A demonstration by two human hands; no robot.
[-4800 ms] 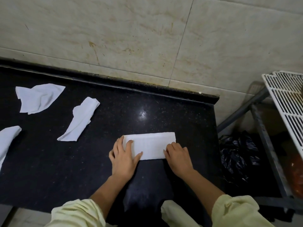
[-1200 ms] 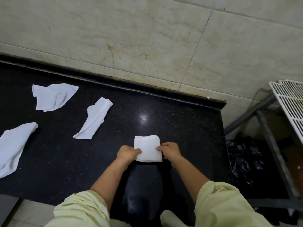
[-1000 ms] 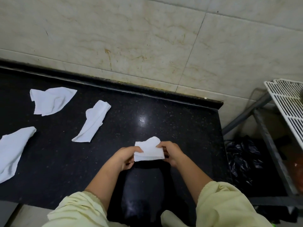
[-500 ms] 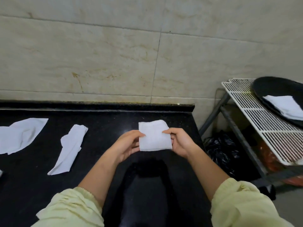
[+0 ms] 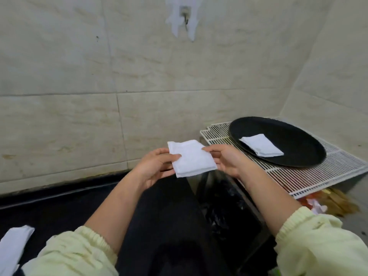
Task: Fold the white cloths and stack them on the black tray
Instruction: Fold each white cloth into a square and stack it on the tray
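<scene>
A folded white cloth (image 5: 191,158) is held in the air above the right end of the black counter (image 5: 59,208). My left hand (image 5: 157,166) pinches its left edge and my right hand (image 5: 227,160) pinches its right edge. To the right, the round black tray (image 5: 298,144) sits on a white wire rack (image 5: 310,174). One folded white cloth (image 5: 261,145) lies flat on the tray. An unfolded white cloth (image 5: 14,248) shows at the bottom left on the counter.
A beige tiled wall (image 5: 119,86) rises behind the counter, with a hook (image 5: 185,15) high up. A black plastic bag (image 5: 229,212) fills the gap between counter and rack. Some orange and brown items (image 5: 328,202) lie under the rack.
The cloth went from a long strip on the counter to a small folded square. Both hands lifted it and carried it right, and the view turned toward the tray.
</scene>
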